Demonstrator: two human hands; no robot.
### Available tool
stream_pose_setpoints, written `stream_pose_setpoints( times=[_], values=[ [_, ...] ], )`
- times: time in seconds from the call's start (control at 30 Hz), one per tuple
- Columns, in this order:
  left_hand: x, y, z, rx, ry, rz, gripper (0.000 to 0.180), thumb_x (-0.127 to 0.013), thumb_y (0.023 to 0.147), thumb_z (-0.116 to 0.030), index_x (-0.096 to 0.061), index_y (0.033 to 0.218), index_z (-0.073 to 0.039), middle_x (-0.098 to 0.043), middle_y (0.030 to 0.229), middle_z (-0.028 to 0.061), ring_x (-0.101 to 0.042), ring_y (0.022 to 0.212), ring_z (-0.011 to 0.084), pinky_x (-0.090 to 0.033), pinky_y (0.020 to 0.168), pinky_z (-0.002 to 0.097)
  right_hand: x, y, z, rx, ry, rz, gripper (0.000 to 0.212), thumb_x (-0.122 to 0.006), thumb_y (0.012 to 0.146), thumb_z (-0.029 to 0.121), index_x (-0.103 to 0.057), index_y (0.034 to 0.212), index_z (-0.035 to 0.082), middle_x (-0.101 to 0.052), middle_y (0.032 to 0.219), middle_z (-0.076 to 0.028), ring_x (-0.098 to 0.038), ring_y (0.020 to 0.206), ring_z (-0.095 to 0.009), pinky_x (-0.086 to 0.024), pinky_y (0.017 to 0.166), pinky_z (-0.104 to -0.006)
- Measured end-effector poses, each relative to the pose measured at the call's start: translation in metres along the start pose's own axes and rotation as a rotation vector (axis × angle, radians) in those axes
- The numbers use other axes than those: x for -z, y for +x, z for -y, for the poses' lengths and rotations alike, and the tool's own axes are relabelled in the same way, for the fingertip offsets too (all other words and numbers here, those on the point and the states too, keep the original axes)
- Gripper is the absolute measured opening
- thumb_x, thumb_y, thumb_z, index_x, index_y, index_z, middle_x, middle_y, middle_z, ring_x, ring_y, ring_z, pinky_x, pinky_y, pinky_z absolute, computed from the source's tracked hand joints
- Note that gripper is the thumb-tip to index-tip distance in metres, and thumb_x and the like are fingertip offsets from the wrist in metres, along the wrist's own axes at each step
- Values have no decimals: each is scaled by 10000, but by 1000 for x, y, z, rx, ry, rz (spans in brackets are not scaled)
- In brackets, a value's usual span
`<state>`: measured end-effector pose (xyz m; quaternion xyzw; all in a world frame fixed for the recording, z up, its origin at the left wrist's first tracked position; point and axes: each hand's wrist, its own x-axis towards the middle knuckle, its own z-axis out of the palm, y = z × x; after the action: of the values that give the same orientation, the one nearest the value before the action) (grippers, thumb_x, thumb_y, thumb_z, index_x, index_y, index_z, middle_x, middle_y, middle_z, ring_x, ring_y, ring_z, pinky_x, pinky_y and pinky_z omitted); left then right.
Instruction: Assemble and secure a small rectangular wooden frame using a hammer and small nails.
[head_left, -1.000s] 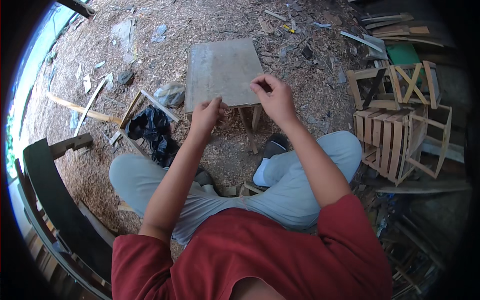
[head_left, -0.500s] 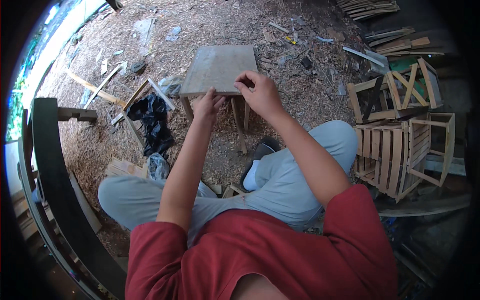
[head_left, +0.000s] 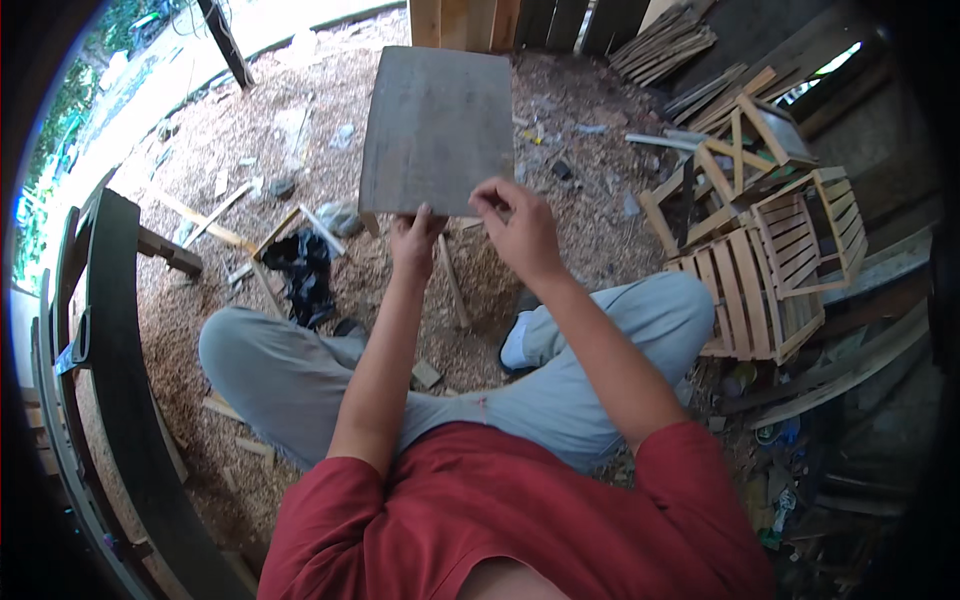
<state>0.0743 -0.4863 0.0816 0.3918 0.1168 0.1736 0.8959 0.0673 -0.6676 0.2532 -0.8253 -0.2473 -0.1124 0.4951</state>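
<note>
In front of me stands a small wooden table (head_left: 440, 130) with a flat grey-brown top and thin legs below it. My left hand (head_left: 414, 240) is closed on its near edge, thumb on the upper face and fingers underneath. By the near right corner, my right hand (head_left: 518, 222) is held with thumb and forefinger pinched together. Whatever those fingertips hold, if anything, is too small to make out. One table leg (head_left: 455, 280) shows below the top, between my two forearms.
Wood shavings and scraps cover the ground. A black plastic bag (head_left: 300, 270) lies left of the table. Slatted wooden stools (head_left: 740, 290) are piled at the right. A dark wooden frame (head_left: 120, 340) rises close on my left. Upright boards (head_left: 465, 25) stand at the back.
The tabletop shows more of its face, its far edge higher in view. Both hands stay at its near edge, the right still pinched. The view has shifted, bringing the back boards in.
</note>
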Motion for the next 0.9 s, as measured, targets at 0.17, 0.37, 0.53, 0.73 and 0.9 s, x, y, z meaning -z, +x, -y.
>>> stream_pose_setpoints(
  times=[0.17,0.37,0.53,0.73,0.9],
  values=[
    [33,-8,34,73,16,10,382,-619,1063,-124,-497,1401,4,-627,1349,147,-665,1220,298,-580,1057,455,-33,-17,-28,-205,163,-77,87,-747,957,112,-720,977,32,-721,777,-79,-695,706,-160,-531,660,-313],
    [65,-13,43,126,-14,-15,449,-653,1043,-117,-475,1452,-62,-610,1379,128,-648,1243,296,-570,1081,473,-87,-18,-78,-214,125,-70,115,-754,956,129,-741,1009,29,-736,799,-71,-682,695,-144,-523,649,-309],
    [83,-16,40,182,-41,-22,396,-660,1045,-126,-513,1404,-46,-640,1333,121,-681,1180,266,-598,1011,423,-116,-17,-90,-274,170,-29,109,-744,969,107,-734,1021,12,-738,841,-40,-693,784,-107,-545,719,-295],
    [62,-20,39,178,-4,-46,400,-674,1045,-179,-547,1378,1,-671,1299,130,-686,1172,276,-585,1005,421,-129,-11,-111,-283,241,-145,120,-756,941,103,-732,1010,9,-756,851,-77,-724,784,-166,-559,724,-318],
    [62,-19,40,201,-16,-124,339,-673,1042,-150,-569,1323,9,-696,1226,139,-726,1075,263,-637,909,364,-133,-21,-119,-310,186,-66,112,-762,937,109,-737,987,12,-754,824,-79,-713,736,-148,-548,702,-300]
  ],
)
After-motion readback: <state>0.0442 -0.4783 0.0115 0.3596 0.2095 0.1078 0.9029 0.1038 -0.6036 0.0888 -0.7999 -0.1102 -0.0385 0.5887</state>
